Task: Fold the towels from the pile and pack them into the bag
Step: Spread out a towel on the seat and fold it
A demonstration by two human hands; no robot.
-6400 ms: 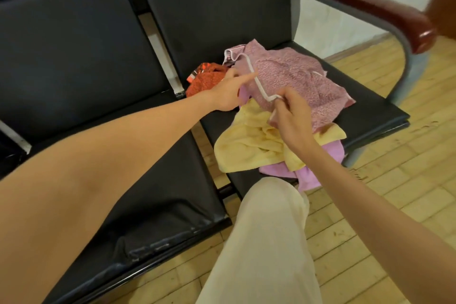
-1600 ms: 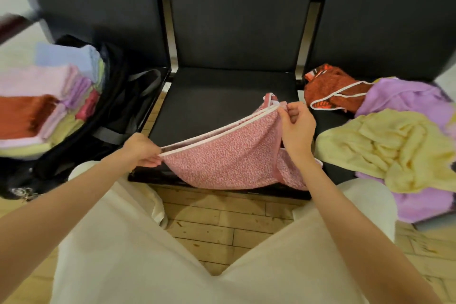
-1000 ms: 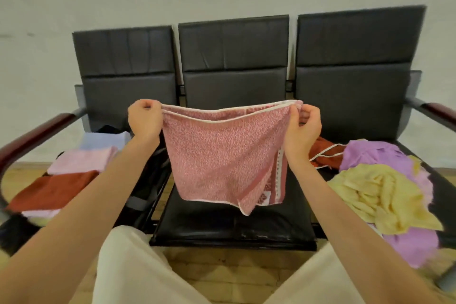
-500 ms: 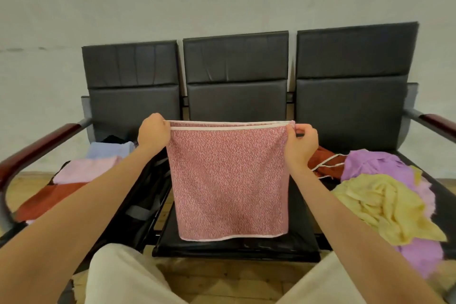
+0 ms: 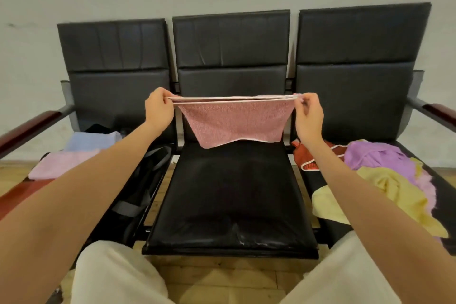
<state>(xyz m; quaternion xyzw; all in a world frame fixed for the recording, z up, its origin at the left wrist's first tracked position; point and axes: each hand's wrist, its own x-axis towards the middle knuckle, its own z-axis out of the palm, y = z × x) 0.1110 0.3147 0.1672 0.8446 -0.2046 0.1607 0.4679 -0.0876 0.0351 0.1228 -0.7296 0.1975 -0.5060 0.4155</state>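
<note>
Above the middle seat of a black three-seat row, a pink towel with white edging hangs doubled, stretched level between two hands. The left hand and right hand each pinch a top corner. Crumpled yellow, purple and orange towels form the pile on the right seat; folded towels fill the black bag at left. No writing is readable.

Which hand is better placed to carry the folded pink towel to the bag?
Left. The left hand holds the pink terry towel on the side nearest the black bag; the right hand is farther away.
</note>
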